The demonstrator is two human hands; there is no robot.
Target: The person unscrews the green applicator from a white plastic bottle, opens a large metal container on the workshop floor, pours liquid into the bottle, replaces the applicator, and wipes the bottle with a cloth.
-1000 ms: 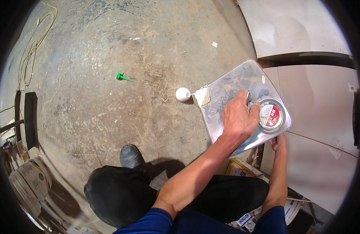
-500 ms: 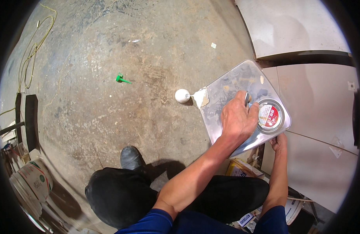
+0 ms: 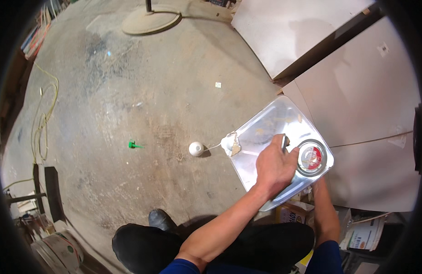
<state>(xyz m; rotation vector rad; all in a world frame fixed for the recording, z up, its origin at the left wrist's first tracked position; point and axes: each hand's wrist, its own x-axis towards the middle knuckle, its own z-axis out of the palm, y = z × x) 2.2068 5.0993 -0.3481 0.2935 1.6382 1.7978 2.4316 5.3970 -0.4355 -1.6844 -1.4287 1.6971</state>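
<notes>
My left hand (image 3: 275,166) is closed around the handle on top of a square metal can (image 3: 254,137), which is tipped toward the left. A thin white strand runs from its smeared white spout (image 3: 231,143) to the mouth of a round white bottle (image 3: 196,149) standing on the floor. Beside my left hand, a round lid (image 3: 311,157) with a red and white label is set in the can's top. My right hand (image 3: 318,184) reaches behind the can's lower edge, its fingers hidden. A green nozzle cap (image 3: 133,144) lies on the floor left of the bottle.
Large pale panels (image 3: 352,100) stand close to the right of the can. A yellow cable (image 3: 46,116) lies at far left, above a white bucket (image 3: 60,251). A round stand base (image 3: 151,22) is at the back. Boxes (image 3: 295,213) and a white tub (image 3: 366,233) stand near my right arm.
The view has tilted up, so the scene sits lower. The can's spout is farther from the bottle, and the white strand between them is longer and thinner. My right hand has become mostly hidden.
</notes>
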